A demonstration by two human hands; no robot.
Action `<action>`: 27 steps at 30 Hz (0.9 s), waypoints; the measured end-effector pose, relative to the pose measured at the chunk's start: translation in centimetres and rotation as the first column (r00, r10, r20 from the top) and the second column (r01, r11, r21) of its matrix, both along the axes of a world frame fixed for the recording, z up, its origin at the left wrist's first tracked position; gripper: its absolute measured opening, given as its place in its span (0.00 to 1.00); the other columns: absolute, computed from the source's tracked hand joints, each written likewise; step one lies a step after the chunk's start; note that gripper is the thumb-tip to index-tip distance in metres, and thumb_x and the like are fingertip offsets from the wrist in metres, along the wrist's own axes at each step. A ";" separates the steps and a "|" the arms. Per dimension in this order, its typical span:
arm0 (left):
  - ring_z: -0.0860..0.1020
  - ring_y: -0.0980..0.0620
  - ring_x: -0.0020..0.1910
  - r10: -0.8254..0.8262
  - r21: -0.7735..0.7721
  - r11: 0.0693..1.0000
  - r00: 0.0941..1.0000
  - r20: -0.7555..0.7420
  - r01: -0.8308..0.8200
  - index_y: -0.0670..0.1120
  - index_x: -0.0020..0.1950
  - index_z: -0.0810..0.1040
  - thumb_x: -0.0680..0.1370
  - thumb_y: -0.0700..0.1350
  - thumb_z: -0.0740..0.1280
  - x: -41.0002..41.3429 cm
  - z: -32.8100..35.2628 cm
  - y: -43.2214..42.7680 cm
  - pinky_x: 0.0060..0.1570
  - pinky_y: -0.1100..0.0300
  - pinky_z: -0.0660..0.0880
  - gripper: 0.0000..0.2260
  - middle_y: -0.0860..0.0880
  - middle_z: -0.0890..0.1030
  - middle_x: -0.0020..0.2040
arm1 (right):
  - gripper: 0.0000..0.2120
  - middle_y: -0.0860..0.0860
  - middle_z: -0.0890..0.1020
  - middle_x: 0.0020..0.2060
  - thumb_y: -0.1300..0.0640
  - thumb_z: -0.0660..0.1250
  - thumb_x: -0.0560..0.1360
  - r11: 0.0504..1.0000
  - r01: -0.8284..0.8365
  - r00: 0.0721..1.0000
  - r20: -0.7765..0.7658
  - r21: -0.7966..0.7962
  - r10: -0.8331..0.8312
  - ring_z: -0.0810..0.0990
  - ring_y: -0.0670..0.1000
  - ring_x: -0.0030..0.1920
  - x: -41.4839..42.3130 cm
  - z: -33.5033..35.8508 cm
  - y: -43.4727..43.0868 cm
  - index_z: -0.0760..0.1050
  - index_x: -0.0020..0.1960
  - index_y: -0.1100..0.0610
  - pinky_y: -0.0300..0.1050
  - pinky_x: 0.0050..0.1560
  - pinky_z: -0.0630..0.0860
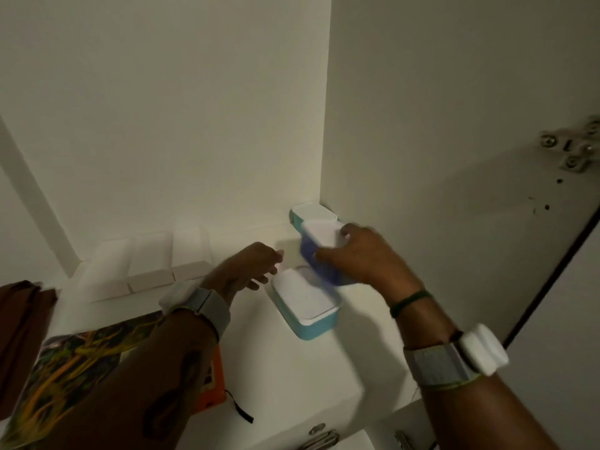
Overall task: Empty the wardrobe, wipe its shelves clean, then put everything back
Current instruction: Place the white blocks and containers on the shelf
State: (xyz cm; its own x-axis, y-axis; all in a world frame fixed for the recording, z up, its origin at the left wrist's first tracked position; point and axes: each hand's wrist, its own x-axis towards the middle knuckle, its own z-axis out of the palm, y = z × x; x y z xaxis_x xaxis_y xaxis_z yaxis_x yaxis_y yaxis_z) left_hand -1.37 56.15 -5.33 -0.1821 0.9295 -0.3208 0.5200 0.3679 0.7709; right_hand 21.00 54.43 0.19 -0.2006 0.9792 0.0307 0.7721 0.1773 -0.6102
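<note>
Inside the white wardrobe, three small lidded boxes stand on the shelf near the back right corner. My right hand grips a blue-purple box with a white lid, fingers curled over its top and side. Behind it, in the corner, sits a teal box with a white lid. A second teal box with a white lid lies closer to me. My left hand hovers just left of that box, fingers relaxed and holding nothing.
White and beige rectangular blocks line the shelf's back left. A colourful patterned item and an orange object with a black strap lie at the front left. Brown cloth hangs at far left. The door hinge is at right.
</note>
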 end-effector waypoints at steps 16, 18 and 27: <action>0.75 0.47 0.57 -0.161 -0.181 0.976 0.954 -0.251 0.117 0.45 0.73 0.70 0.76 0.64 0.69 3.0 -0.1 1.8 0.54 0.54 0.78 0.33 0.45 0.74 0.69 | 0.31 0.58 0.65 0.73 0.34 0.56 0.79 0.979 0.005 0.857 0.504 0.203 -0.108 0.61 0.66 0.70 -1.8 -9.6 10.3 0.69 0.71 0.55 0.64 0.69 0.61; 0.78 0.47 0.51 -0.066 -0.056 0.997 0.959 -0.275 0.053 0.41 0.62 0.77 0.78 0.63 0.67 3.0 0.5 3.9 0.52 0.51 0.81 0.27 0.42 0.80 0.60 | 0.33 0.61 0.58 0.76 0.37 0.58 0.79 0.981 -0.015 0.849 0.521 0.194 -0.090 0.58 0.67 0.74 -1.8 -9.7 10.5 0.62 0.76 0.55 0.66 0.72 0.58; 0.62 0.47 0.78 0.012 0.201 0.978 0.962 -0.275 0.046 0.44 0.79 0.63 0.83 0.56 0.62 5.8 0.3 16.6 0.76 0.57 0.57 0.28 0.46 0.64 0.79 | 0.27 0.53 0.71 0.72 0.47 0.61 0.77 0.943 -0.131 0.914 0.405 0.305 -0.004 0.66 0.60 0.71 0.5 -11.5 9.4 0.66 0.74 0.50 0.63 0.67 0.65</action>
State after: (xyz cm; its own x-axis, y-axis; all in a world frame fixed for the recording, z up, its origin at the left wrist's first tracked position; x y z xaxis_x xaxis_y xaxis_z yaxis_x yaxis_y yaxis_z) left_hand 4.48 72.74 -5.06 -0.2196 0.9735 -0.0645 0.7257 0.2072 0.6561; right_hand 21.46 63.87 -11.27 -0.3239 0.9142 0.2437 0.9166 0.3670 -0.1587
